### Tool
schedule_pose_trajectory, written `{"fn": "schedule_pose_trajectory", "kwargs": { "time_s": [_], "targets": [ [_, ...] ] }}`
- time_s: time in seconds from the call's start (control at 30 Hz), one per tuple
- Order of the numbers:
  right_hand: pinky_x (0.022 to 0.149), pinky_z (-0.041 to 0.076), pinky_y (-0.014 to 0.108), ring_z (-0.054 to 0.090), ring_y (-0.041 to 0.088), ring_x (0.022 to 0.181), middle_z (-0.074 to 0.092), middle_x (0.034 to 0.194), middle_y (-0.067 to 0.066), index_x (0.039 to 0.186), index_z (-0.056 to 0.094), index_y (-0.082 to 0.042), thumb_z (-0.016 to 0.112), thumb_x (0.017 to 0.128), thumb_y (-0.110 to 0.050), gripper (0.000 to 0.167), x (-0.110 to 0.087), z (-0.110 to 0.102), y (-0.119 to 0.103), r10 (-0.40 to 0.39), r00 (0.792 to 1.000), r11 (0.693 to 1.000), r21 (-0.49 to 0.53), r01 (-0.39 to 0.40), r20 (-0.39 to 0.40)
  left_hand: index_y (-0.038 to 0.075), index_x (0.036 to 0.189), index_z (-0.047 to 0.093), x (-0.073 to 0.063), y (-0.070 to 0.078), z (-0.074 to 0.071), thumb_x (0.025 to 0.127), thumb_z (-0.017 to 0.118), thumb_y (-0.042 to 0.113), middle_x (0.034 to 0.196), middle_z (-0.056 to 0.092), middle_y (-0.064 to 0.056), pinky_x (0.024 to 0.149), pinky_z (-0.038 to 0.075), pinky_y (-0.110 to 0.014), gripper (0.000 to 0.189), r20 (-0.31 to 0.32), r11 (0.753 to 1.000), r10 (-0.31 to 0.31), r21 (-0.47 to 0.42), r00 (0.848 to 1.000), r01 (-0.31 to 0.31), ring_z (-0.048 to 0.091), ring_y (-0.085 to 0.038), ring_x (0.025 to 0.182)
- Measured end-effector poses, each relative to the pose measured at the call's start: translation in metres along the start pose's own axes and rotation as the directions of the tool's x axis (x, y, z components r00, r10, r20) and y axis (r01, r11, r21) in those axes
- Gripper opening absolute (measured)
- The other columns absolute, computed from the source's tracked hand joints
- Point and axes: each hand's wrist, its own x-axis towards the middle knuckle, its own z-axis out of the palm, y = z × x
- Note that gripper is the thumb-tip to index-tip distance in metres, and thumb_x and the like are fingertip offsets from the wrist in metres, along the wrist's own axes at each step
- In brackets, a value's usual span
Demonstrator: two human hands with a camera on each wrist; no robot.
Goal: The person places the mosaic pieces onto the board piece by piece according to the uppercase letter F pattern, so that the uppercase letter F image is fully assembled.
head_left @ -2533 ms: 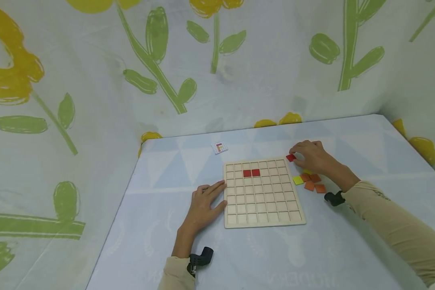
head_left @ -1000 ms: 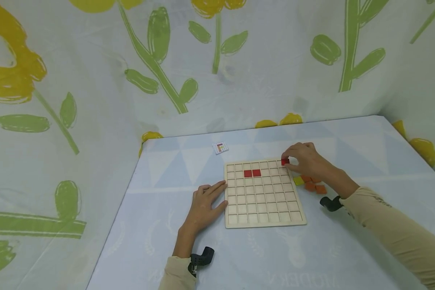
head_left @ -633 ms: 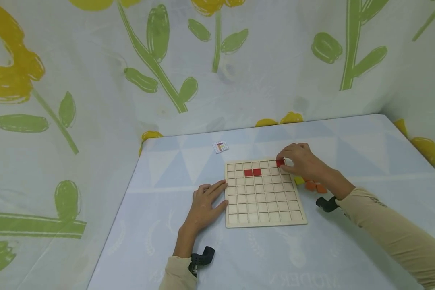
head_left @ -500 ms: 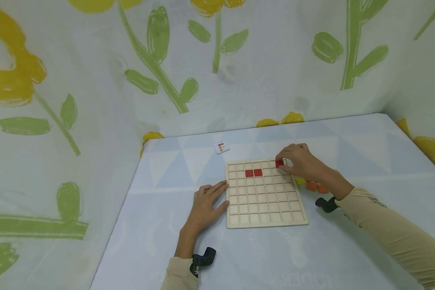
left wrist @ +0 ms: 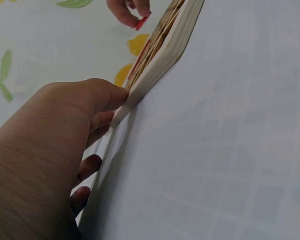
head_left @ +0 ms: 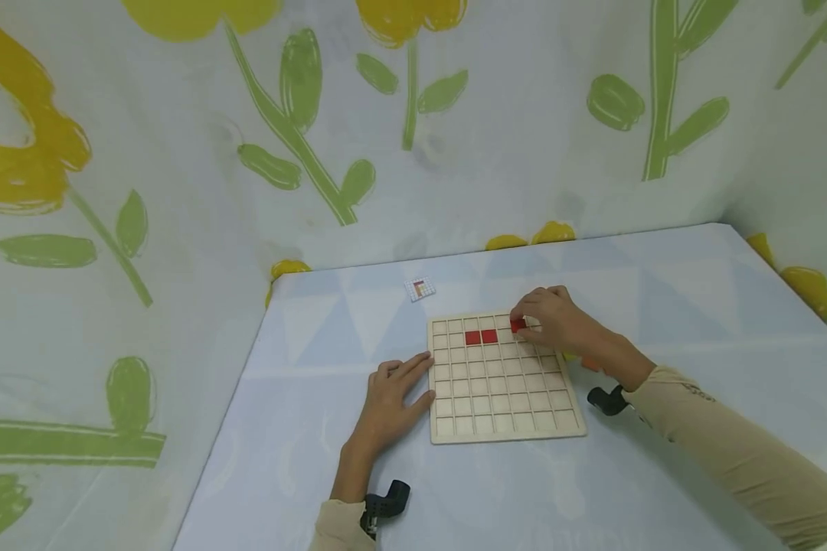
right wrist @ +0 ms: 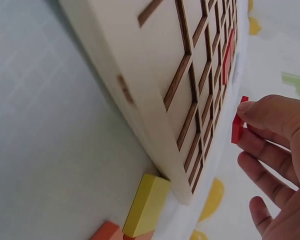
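Observation:
A square wooden grid board [head_left: 506,405] lies on the table, with a red tile [head_left: 472,337] and another red tile [head_left: 489,336] side by side in its second row from the far edge. Extended fingers and thumb of my left hand [head_left: 386,402] touch the board's left edge. Between thumb and index finger, my right hand [head_left: 558,323] pinches a third red tile [right wrist: 238,122] above the board's far right part. The right wrist view shows that tile tilted and apart from the grid. My right hand hides some far right cells.
Right of the board lie a yellow tile [right wrist: 147,206] and an orange tile [head_left: 590,363], partly covered by the right arm. A small card with a coloured grid pattern [head_left: 420,288] lies beyond the board. Flowered cloth walls [head_left: 510,153] stand behind the table.
My right hand has carried the pinched red tile left from beside the board's far right corner to over the grid. The left hand has stayed at the board's left edge.

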Motion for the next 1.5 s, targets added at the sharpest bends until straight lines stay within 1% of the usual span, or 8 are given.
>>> {"fn": "schedule_pose_trajectory", "kwargs": {
  "time_s": [0.17,0.33,0.47,0.6,0.87,1.07,1.3,1.5],
  "targets": [
    [0.092,0.035,0.056,0.060,0.027,0.103,0.071,0.103,0.004,0.100,0.076,-0.010,0.083,0.083,-0.014,0.019,0.006,0.005,-0.005,-0.013,1.000,1.000,-0.008,0.013,0.010,0.030,0.149,0.050,0.001,-0.003,0.003,0.097,0.059,0.045,0.154,0.039,0.020,0.102,0.031,-0.044,0.055,-0.018,1.000,0.013,0.017,1.000,-0.012,0.040,-0.018,0.129],
    [0.091,0.035,0.054,0.060,0.025,0.100,0.071,0.103,0.003,0.097,0.076,-0.012,0.085,0.081,-0.017,0.019,0.009,0.012,-0.008,-0.025,1.000,0.999,-0.031,0.025,0.018,0.032,0.150,0.048,0.000,-0.003,0.004,0.097,0.058,0.045,0.155,0.038,0.022,0.102,0.031,-0.044,0.056,-0.010,1.000,0.011,0.014,1.000,-0.011,0.039,-0.017,0.129],
    [0.090,0.035,0.053,0.060,0.025,0.099,0.071,0.103,0.003,0.096,0.076,-0.013,0.084,0.081,-0.016,0.017,0.010,0.015,-0.008,-0.046,0.999,0.999,-0.022,0.047,0.009,0.032,0.150,0.048,-0.001,-0.003,0.003,0.097,0.058,0.046,0.155,0.038,0.022,0.102,0.031,-0.044,0.056,-0.007,1.000,0.005,0.022,1.000,-0.005,0.039,-0.017,0.129],
    [0.091,0.035,0.053,0.060,0.025,0.100,0.071,0.104,0.003,0.095,0.076,-0.014,0.083,0.082,-0.015,0.015,0.010,0.015,-0.009,-0.043,0.999,0.999,-0.016,0.043,0.015,0.031,0.150,0.049,0.000,-0.002,0.002,0.097,0.058,0.045,0.155,0.040,0.019,0.102,0.031,-0.045,0.056,-0.004,1.000,0.005,0.022,1.000,-0.005,0.040,-0.018,0.128],
    [0.092,0.036,0.056,0.060,0.028,0.102,0.071,0.107,0.005,0.098,0.076,-0.013,0.082,0.082,-0.012,0.017,0.011,0.017,-0.009,-0.033,0.999,0.998,-0.044,0.035,0.035,0.032,0.150,0.048,0.000,-0.001,0.001,0.097,0.058,0.046,0.155,0.039,0.020,0.101,0.032,-0.045,0.056,-0.006,1.000,0.003,0.022,1.000,-0.003,0.040,-0.018,0.128],
    [0.090,0.036,0.056,0.061,0.027,0.101,0.071,0.107,0.005,0.098,0.076,-0.013,0.083,0.082,-0.013,0.017,0.011,0.019,-0.008,-0.040,0.998,0.999,-0.028,0.041,0.043,0.030,0.149,0.050,0.000,-0.002,0.001,0.096,0.059,0.044,0.154,0.041,0.019,0.100,0.033,-0.045,0.056,-0.015,1.000,0.011,0.019,1.000,-0.011,0.041,-0.019,0.127],
    [0.093,0.034,0.056,0.061,0.027,0.105,0.072,0.109,0.004,0.100,0.076,-0.013,0.083,0.083,-0.014,0.018,0.009,0.019,-0.007,-0.030,0.998,1.000,-0.001,0.030,0.049,0.028,0.149,0.051,0.000,-0.001,0.000,0.096,0.060,0.043,0.154,0.042,0.017,0.099,0.033,-0.046,0.055,-0.030,0.999,0.031,0.010,0.999,-0.031,0.042,-0.020,0.127],
    [0.092,0.034,0.057,0.060,0.027,0.105,0.072,0.108,0.003,0.101,0.076,-0.013,0.082,0.084,-0.015,0.018,0.009,0.017,-0.006,-0.043,0.998,0.999,0.024,0.042,0.048,0.026,0.148,0.052,0.000,0.000,0.000,0.095,0.061,0.041,0.153,0.043,0.016,0.099,0.033,-0.047,0.055,-0.045,0.999,0.038,0.018,0.998,-0.037,0.042,-0.022,0.127]
  ]
}}
